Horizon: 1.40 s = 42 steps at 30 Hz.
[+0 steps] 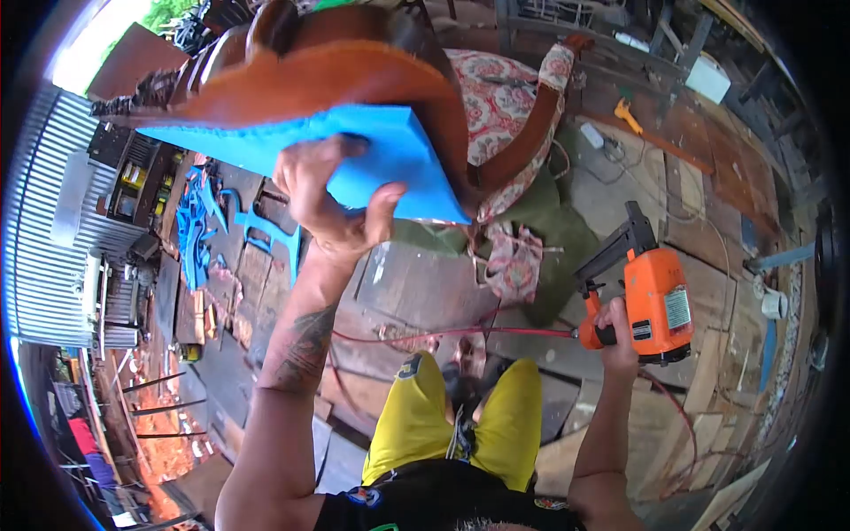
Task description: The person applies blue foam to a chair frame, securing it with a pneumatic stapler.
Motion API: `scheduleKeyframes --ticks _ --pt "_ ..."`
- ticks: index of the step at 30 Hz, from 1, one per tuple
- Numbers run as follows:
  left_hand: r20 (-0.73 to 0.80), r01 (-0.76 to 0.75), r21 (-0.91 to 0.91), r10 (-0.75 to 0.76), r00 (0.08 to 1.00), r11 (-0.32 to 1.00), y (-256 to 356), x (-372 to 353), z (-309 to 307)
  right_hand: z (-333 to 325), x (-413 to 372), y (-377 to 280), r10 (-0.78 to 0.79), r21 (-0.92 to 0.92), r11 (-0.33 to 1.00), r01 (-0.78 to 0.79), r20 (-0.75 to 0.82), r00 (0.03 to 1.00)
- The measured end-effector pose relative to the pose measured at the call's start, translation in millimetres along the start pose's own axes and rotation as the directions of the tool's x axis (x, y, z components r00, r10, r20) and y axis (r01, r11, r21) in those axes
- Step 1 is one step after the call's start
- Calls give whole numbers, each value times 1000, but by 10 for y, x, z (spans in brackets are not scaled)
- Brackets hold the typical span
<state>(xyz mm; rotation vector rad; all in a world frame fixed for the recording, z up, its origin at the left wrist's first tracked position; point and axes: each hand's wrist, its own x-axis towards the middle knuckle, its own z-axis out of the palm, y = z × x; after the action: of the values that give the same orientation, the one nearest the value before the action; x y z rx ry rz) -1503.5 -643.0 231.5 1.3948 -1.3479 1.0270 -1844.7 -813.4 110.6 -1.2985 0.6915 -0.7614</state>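
Observation:
My left hand (332, 190) rests on a sky-blue sheet (398, 159) that lies along the curved edge of a brown wooden chair frame (319, 80). Its thumb and index finger stand apart, with blue showing between them; the other fingers are partly hidden. My right hand (617, 329) is wrapped round the handle of an orange and black nail gun (655, 296), held off to the right, away from the chair. A red air hose (460, 333) runs to the nail gun. Floral upholstery (496, 97) covers part of the chair behind the sheet.
Below the chair lie a dark green cloth (540, 283) and a floral fabric scrap (513, 265) on the plank floor (398, 283). Blue offcuts (197, 226) lie at left. An orange-handled tool (627, 115) and cables are at upper right. Corrugated metal (44, 212) stands far left.

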Motion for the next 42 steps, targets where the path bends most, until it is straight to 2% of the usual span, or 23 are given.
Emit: scheduleKeyframes --ticks 1,2,4,6,8,11,12,14,15,19,21,22,24,25,27,28,30,31,32,34,35,40,42 --pt "-165 -134 -67 121 979 989 -180 -136 138 2 87 120 -10 44 999 9 23 1000" --pt "-13 -152 257 160 987 955 -158 -165 74 6 188 250 -31 90 996 28 42 999" --pt "71 -320 501 331 941 804 -263 -288 203 27 323 480 -105 43 994 104 25 994" --pt "20 -330 519 374 927 789 -313 -360 317 146 441 512 -228 74 972 223 67 971" --pt "-31 -306 556 387 922 773 -271 -377 412 160 517 604 -283 73 958 277 84 956" --pt "-80 -238 587 348 934 774 -164 -396 549 244 445 601 -307 206 940 271 166 937" --pt "-89 -202 621 323 942 757 -125 -389 574 248 378 618 -319 196 938 285 165 934" --pt "-137 -174 619 323 936 766 -125 -382 599 230 341 627 -430 28 901 432 177 885" --pt "-138 -156 626 305 942 764 -134 -406 622 121 404 749 -504 47 861 506 198 840" --pt "-152 -145 622 300 942 770 -82 -387 618 118 215 376 -482 -19 864 502 256 838" --pt "-160 -152 673 343 926 724 -103 -382 630 121 205 257 -627 -191 691 698 323 709" --pt "-176 -151 667 351 919 729 -85 -382 624 118 184 182 -639 -199 677 708 317 701" --pt "-104 -143 687 292 951 712 -48 -359 586 135 156 12 -655 -348 542 765 396 644" --pt "-113 -116 700 270 956 705 -37 -364 588 157 166 -55 -660 -361 534 765 389 643" --pt "-106 -107 682 242 964 724 -10 -387 565 202 219 -212 -652 -426 353 833 527 546" --pt "-86 -104 681 221 971 725 -14 -380 548 270 234 -328 -653 -442 341 830 524 547" --pt "-92 -89 675 203 975 732 -39 -372 549 447 201 -622 -521 -304 597 742 557 647" --pt "-116 -71 632 185 976 771 -47 -376 564 572 173 -749 -516 -326 544 774 597 614" --pt "-137 -53 588 163 977 807 -47 -397 580 674 170 -821 -502 -347 539 767 599 624" --pt "-143 -49 614 172 975 788 -67 -415 609 867 165 -908 -460 -325 691 646 491 740" --pt "-139 -64 653 202 969 755 -84 -400 614 991 130 -933 -479 -334 705 626 426 767" --pt "-109 -86 668 211 971 739 -92 -372 547 916 277 -742 -537 -311 669 676 427 728" --pt "-98 -102 655 218 971 749 -42 -420 527 766 355 -628 -632 -373 505 778 454 628"
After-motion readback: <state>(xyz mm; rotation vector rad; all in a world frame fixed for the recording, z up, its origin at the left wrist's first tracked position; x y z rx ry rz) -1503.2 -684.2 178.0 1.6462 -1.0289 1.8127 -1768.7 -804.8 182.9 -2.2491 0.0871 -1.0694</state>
